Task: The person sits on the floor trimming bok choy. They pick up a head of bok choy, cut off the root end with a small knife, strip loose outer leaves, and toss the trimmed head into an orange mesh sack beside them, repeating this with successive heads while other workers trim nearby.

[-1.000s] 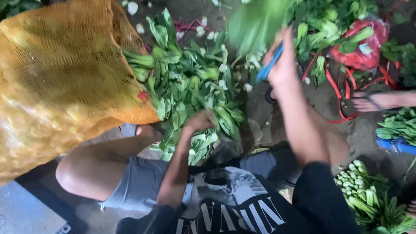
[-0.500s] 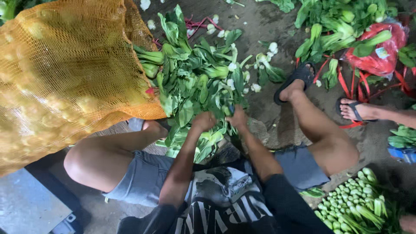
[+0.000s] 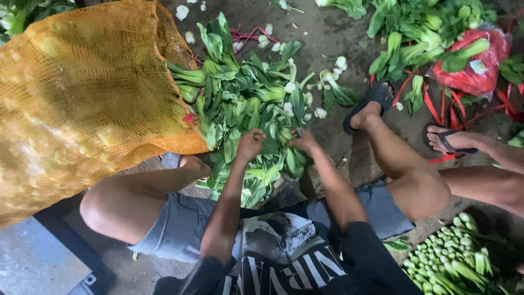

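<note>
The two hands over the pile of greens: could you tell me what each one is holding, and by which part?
Both the left hand and the right hand are closed on leafy greens atop the pile; which part they grip cannot be told.

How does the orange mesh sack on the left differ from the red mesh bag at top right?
The orange mesh sack looks far bigger than the red mesh bag. The orange sack bulges, full of pale rounded contents; the red bag lies lower with green stalks across it. The orange sack sits against the greens pile where the left hand and right hand work; the red bag lies apart, beyond a sandalled foot. Both are netted bags on the ground.
</note>
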